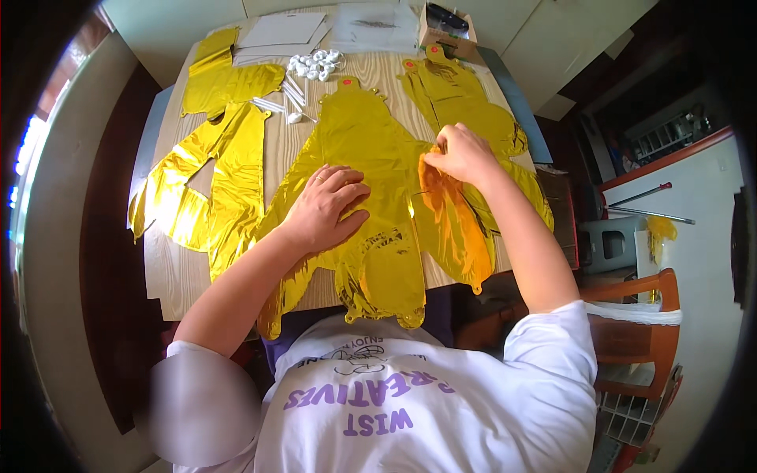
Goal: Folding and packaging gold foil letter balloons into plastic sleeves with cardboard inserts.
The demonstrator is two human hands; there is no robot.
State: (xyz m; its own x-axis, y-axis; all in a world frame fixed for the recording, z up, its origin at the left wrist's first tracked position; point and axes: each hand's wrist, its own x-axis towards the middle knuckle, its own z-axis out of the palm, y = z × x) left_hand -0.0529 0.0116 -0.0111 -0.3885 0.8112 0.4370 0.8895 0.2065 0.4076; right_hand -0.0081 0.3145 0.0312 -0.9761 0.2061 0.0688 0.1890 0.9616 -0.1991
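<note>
A flat, uninflated gold foil balloon [359,142] lies across the middle of the table, its lower lobes reaching the near edge. My left hand [335,203] rests palm down on its left half, fingers spread slightly. At the balloon's right side, my right hand [461,151] pinches a crumpled, orange-looking foil flap [453,217] and lifts its upper end. Whether this flap is joined to the middle balloon I cannot tell. More flat gold foil shapes lie on both sides, one foil balloon on the left [236,169] and one on the right [453,94].
Beyond the balloons lie a cluster of small white rolls [315,65], white sticks [294,91], white sheets [282,30] and a clear plastic sheet [374,30]. A small box [446,31] holds something black. To my right stand a wooden chair [669,315] and a grey stool [607,248].
</note>
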